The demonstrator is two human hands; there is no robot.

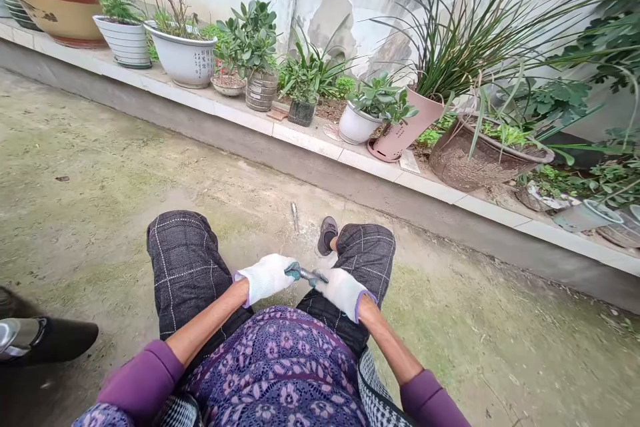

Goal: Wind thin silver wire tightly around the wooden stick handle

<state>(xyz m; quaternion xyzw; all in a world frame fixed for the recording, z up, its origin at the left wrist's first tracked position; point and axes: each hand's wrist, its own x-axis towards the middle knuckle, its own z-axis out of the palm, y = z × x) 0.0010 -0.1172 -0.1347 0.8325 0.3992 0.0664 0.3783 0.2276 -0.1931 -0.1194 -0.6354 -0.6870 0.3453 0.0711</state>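
Both my hands wear white knit gloves with dark green coated fingertips and purple cuffs. They meet above the gap between my knees. My left hand [273, 277] is closed round one end of a short grey metal bolt [307, 274]. At the bolt's other end, my right hand [339, 288] has its fingers closed as well. The bolt lies nearly level between them, its ends hidden by the gloves. On the concrete ground beyond the hands lies a similar metal piece [295, 217], with pale dust or crumbs around it.
A low tiled ledge [305, 138] crosses ahead, bearing several potted plants, among them a white pot [187, 57] and a tilted pink pot [407, 127]. My shoe [327, 235] rests near the metal piece. At left stands a dark object with a shiny metal part [20, 333].
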